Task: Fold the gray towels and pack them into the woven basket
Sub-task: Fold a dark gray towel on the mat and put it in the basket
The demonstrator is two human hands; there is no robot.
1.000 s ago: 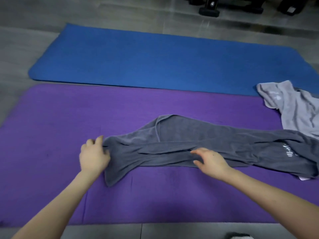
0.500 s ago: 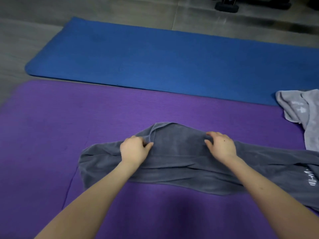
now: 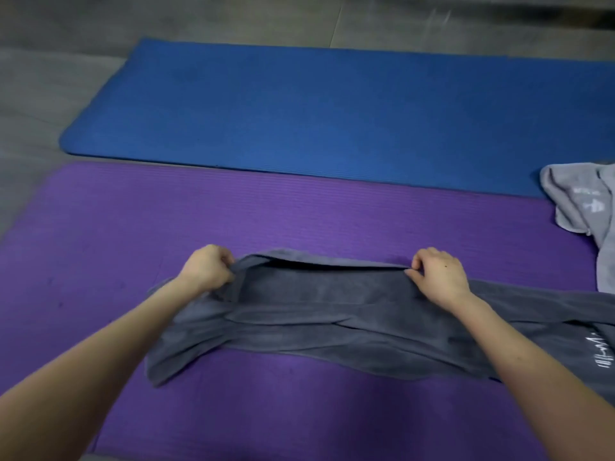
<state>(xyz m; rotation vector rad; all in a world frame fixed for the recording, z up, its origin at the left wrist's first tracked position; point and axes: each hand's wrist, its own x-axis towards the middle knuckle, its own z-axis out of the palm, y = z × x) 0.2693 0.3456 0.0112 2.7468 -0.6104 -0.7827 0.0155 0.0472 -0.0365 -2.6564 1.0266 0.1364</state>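
At right edge, pale towel [image 3: 579, 207] incomplete.

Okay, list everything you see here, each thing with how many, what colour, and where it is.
dark towel: one, dark gray, rumpled lengthwise across the near part of the purple mat
light towel: one, light gray, crumpled at the right edge, mostly on the purple mat
purple mat: one, purple, near, under both towels
blue mat: one, blue, beyond the purple mat
floor: gray, around the mats
left hand: one, pinches the dark towel's far edge at its left
right hand: one, pinches the same edge further right
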